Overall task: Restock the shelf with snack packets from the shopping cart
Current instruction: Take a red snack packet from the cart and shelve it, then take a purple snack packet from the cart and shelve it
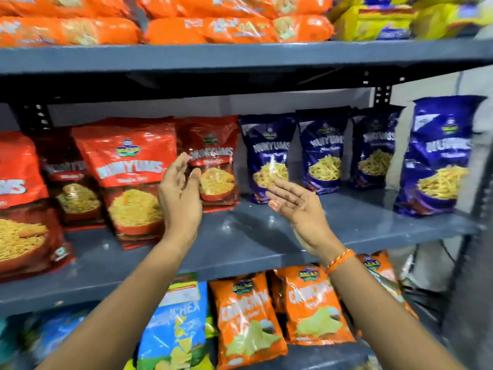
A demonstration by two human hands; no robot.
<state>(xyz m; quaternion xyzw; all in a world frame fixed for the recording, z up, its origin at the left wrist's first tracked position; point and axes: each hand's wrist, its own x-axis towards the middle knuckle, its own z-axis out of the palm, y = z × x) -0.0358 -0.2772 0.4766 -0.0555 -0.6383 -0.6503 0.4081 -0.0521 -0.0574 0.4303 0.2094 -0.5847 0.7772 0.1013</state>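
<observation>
Both my hands are raised in front of the middle grey shelf (261, 236), and both hold nothing. My left hand (180, 193) is open, fingers up, just right of a front red snack packet (128, 177) and in front of another red packet (213, 161). My right hand (296, 201) is open, palm up, just below and in front of a standing blue packet (268, 153). Further blue packets (322, 148) stand in a row to the right, the largest (437, 156) at the shelf's right end. The shopping cart is out of view.
The upper shelf (240, 56) carries orange packets (234, 28) and yellow ones (386, 22). Below, orange chip packets (245, 319) and a blue-green packet (178, 327) stand. A grey upright (477, 236) bounds the shelf at right. Bare shelf board lies between my hands.
</observation>
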